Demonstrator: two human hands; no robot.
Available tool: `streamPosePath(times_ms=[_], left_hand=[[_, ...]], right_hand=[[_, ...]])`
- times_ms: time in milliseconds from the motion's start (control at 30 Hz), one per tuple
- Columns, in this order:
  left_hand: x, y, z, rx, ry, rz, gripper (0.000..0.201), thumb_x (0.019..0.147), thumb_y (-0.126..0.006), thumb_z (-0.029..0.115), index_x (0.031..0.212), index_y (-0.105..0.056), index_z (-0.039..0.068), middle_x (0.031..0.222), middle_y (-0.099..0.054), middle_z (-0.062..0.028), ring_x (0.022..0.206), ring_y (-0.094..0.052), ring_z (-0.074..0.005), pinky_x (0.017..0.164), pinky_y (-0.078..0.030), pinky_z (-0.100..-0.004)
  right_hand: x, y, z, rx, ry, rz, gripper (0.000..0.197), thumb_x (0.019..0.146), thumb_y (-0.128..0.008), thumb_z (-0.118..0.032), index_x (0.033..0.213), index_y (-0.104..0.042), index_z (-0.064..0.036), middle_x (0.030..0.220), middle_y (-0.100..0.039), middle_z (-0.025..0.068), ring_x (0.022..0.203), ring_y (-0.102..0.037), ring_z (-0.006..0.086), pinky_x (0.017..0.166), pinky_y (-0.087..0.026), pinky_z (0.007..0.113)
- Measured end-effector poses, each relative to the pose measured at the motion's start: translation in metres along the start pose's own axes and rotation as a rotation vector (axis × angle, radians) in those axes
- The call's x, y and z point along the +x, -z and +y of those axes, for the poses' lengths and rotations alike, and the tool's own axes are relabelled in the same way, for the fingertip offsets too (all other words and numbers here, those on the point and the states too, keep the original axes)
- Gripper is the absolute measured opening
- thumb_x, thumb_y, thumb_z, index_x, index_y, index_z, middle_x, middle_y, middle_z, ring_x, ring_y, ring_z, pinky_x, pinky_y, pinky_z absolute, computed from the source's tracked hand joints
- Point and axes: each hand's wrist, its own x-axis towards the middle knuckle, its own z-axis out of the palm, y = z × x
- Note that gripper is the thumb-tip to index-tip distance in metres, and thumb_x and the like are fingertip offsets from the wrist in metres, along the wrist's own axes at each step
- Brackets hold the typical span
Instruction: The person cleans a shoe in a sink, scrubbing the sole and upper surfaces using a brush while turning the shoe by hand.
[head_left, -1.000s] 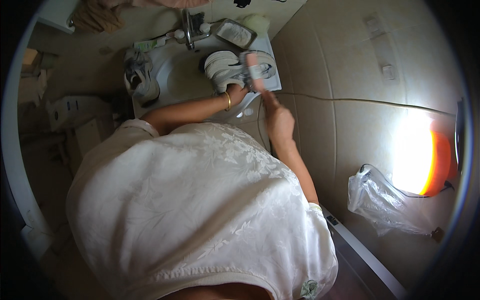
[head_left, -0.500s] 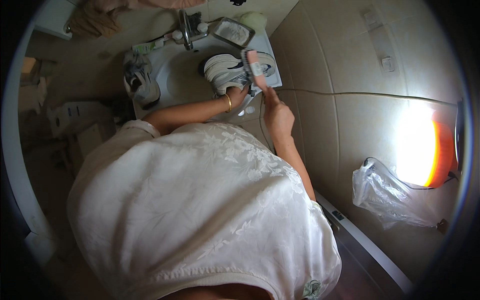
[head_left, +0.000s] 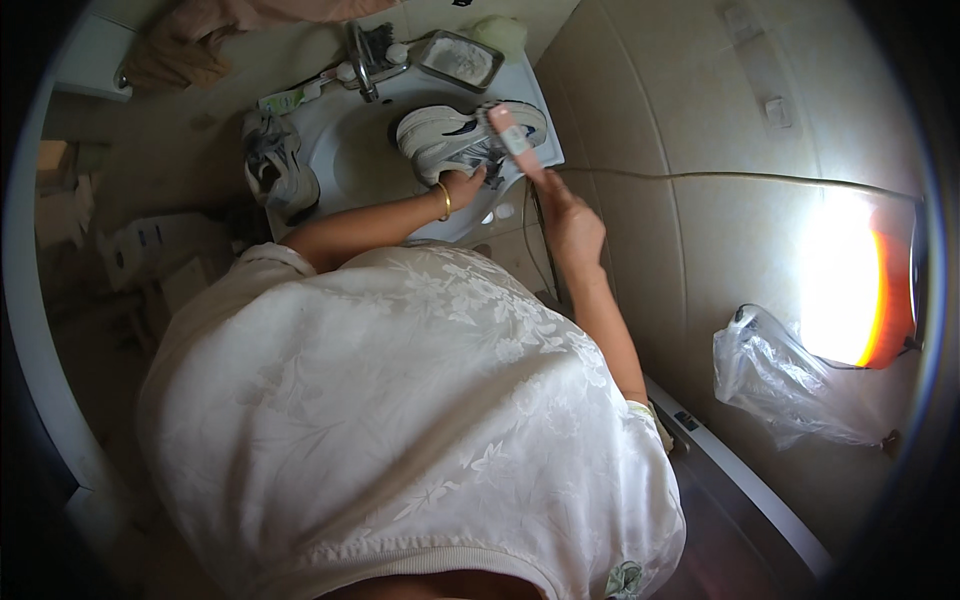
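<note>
Over the right side of the white sink (head_left: pixel 345 165), a white and grey sneaker (head_left: pixel 425 135) lies on its side with its sole edge away from me. My left hand (head_left: pixel 463 188), with a gold bangle at the wrist, grips the shoe near its opening; some fingers are hidden by the shoe. My right hand (head_left: pixel 572 222) is closed round the handle of a pink scrubbing brush (head_left: pixel 513 138), whose bristles are against the shoe's sole side toward one end. A second grey and white sneaker (head_left: pixel 280 165) rests on the sink's left rim.
Behind the basin stand a chrome faucet (head_left: pixel 362 65), a metal tray of white powder (head_left: pixel 460 60) and a green-white tube (head_left: pixel 290 100). A cable (head_left: pixel 700 177) runs along the tiled right wall, near a bright orange lamp (head_left: pixel 885 290) and a hanging clear plastic bag (head_left: pixel 775 370).
The brush has tilted more and its handle end has swung right and a little down with my right hand. My left hand and the sneaker have shifted slightly left in the view.
</note>
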Motion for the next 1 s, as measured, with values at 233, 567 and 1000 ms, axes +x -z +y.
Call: streamPosePath(times_ms=[233, 567, 1000], left_hand=[[0.006, 0.065, 0.033, -0.207, 0.407, -0.258, 0.030, 0.081, -0.056, 0.028, 0.082, -0.061, -0.001, 0.080, -0.062, -0.0124, 0.074, -0.058, -0.0184, 0.068, -0.044, -0.0282], [0.001, 0.055, 0.038, -0.878, 0.243, -0.201, 0.025, 0.081, -0.061, 0.016, 0.100, -0.059, 0.001, 0.098, -0.061, -0.0023, 0.089, -0.055, -0.0110, 0.081, -0.043, -0.0259], [-0.005, 0.044, 0.032, -0.800, 0.185, -0.019, 0.033, 0.078, -0.066, 0.022, 0.100, -0.058, -0.001, 0.095, -0.060, -0.0027, 0.083, -0.055, -0.0113, 0.074, -0.044, -0.0255]], right_hand=[[-0.003, 0.031, 0.076, 0.063, -0.050, 0.091, 0.022, 0.084, -0.055, -0.023, 0.103, -0.062, -0.0141, 0.085, -0.064, 0.0121, 0.074, -0.061, 0.0295, 0.063, -0.049, 0.037], [-0.010, 0.049, 0.088, 0.209, 0.023, 0.002, 0.023, 0.082, -0.057, -0.023, 0.103, -0.062, -0.0141, 0.085, -0.064, 0.0116, 0.075, -0.061, 0.0297, 0.064, -0.048, 0.036], [0.068, 0.085, 0.006, -0.229, 0.226, -0.296, 0.019, 0.084, -0.048, -0.029, 0.095, -0.061, -0.0193, 0.075, -0.062, 0.0116, 0.069, -0.059, 0.0318, 0.057, -0.045, 0.042]])
